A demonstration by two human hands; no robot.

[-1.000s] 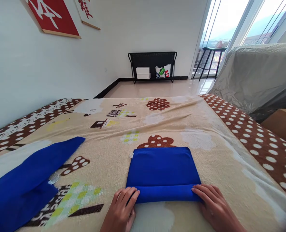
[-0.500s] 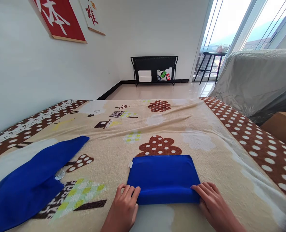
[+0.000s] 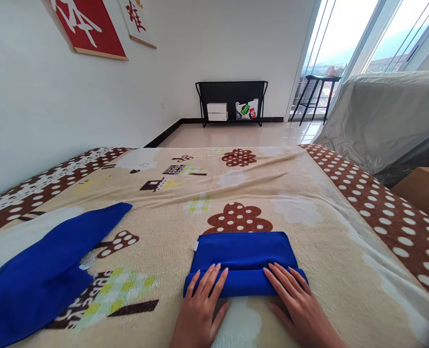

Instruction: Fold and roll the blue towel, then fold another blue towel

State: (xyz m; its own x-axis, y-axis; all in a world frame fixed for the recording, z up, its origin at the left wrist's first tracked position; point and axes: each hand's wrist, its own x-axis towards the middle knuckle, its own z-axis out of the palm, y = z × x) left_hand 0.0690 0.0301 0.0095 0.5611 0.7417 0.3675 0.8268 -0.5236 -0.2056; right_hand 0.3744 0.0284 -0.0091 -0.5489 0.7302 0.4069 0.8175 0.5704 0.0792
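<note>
A blue cloth (image 3: 243, 251) with a small white tag on its left side lies on the patterned blanket (image 3: 170, 227) in front of me, its near edge folded over into a flat band. My left hand (image 3: 201, 304) rests on the left part of that band, fingers stretched out and pointing away from me. On the band's right part lies my right hand (image 3: 296, 299), fingers likewise extended and slightly apart. Neither hand grips the fabric. Off to the left, a second blue cloth (image 3: 51, 270) is spread loosely, with a white tag at its inner edge.
Brown polka-dot borders (image 3: 377, 212) run along the blanket's sides. Beyond it stands a black rack (image 3: 232, 89) with white boxes. A plastic-covered piece of furniture (image 3: 392, 111) and a cardboard box (image 3: 424, 191) are at the right; a black stool (image 3: 316, 92) is by the window.
The near edge of the cloth is now folded over away from me. Both hands have let go of its near corners, moved inward and flattened onto the folded band.
</note>
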